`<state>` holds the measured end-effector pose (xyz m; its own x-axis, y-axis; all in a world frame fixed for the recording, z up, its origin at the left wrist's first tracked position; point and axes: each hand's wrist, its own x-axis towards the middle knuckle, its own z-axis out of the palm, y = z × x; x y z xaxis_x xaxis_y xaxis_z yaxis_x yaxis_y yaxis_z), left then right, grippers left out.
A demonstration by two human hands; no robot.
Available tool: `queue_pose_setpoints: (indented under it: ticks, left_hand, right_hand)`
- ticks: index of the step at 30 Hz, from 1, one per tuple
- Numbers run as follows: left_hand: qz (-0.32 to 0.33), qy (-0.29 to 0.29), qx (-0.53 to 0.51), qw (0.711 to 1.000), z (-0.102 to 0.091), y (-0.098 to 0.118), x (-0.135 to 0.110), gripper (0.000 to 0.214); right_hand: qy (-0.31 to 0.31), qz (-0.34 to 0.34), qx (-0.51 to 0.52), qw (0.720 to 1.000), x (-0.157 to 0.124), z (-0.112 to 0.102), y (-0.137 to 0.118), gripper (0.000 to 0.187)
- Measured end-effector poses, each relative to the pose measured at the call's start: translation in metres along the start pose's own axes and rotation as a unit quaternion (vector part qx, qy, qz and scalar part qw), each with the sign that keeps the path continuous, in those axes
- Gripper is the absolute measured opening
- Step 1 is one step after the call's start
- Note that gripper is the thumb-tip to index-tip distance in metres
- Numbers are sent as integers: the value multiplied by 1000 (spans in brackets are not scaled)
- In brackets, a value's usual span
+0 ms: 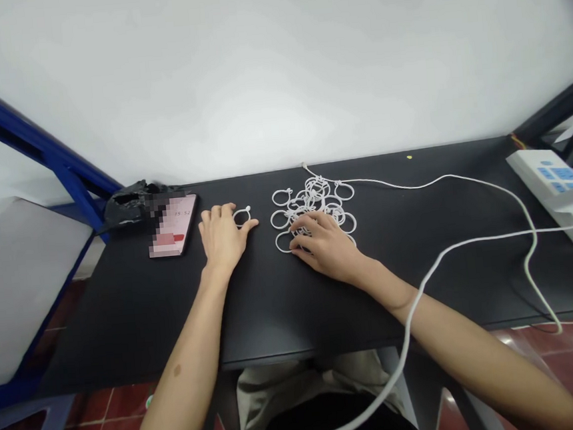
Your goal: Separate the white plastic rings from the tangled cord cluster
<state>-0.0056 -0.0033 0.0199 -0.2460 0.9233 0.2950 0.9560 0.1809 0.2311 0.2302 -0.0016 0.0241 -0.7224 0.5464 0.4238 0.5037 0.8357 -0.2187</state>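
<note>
Well off table (pixel 302 344) edge, left hand (pixel 223 237)

Screen of phone (pixel 174 233): upper part pixelated, digits unreadable. Near part of ring pile (pixel 315 202) is covered by right hand (pixel 326 245); cannot tell whether its fingers (pixel 302 230) pinch a ring. Far end of power strip (pixel 563 197) is cut off by the right edge. The white cable (pixel 422 277) leaves the frame at the bottom edge. The yellow speck (pixel 408 157) on the tabletop (pixel 124 309) is too small to identify.

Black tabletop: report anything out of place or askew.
Beside the left hand, one small white plastic ring lies apart from the tangled heap of white rings under the right hand. A white cable trails across the black tabletop.
</note>
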Motion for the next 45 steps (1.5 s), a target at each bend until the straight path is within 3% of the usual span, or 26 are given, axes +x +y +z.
queue_pose_setpoints:
  ticks: [2, 5, 8, 11, 16, 21, 26, 32, 45]
  left_hand:
    - [11, 26, -13, 1000, -3, 4, -2, 49]
    - [61, 60, -92, 992, -13, 18, -8, 30]
    - [120, -4, -225, 967, -22, 34, -18, 20]
    - [128, -60, -282, 949, -24, 43, -25, 14]
    - [119, -56, -329, 935, -19, 42, -25, 9]
    - [145, -14, -318, 937, -18, 40, -25, 10]
    - [204, 17, -281, 937, -14, 42, -27, 8]
    - [227, 8, -250, 941, -11, 42, -27, 11]
    - [233, -35, -260, 936, -11, 46, -29, 19]
  right_hand:
    - [5, -4, 8, 1000, 1, -1, 0, 16]
    - [23, -12, 33, 999, 2, -4, -1, 16]
    - [56, -16, 46, 997, 3, -7, -1, 15]
    - [96, -10, 40, 994, 3, -10, 0, 13]
    - [114, -1, 68, 991, 3, -10, -1, 8]
    - [142, 80, 129, 978, 1, -11, -2, 29]
    - [92, 109, 182, 973, 0, -12, -1, 28]
    - [71, 108, 180, 975, 0, -13, -2, 18]
    - [103, 118, 171, 973, 0, -8, 4, 16]
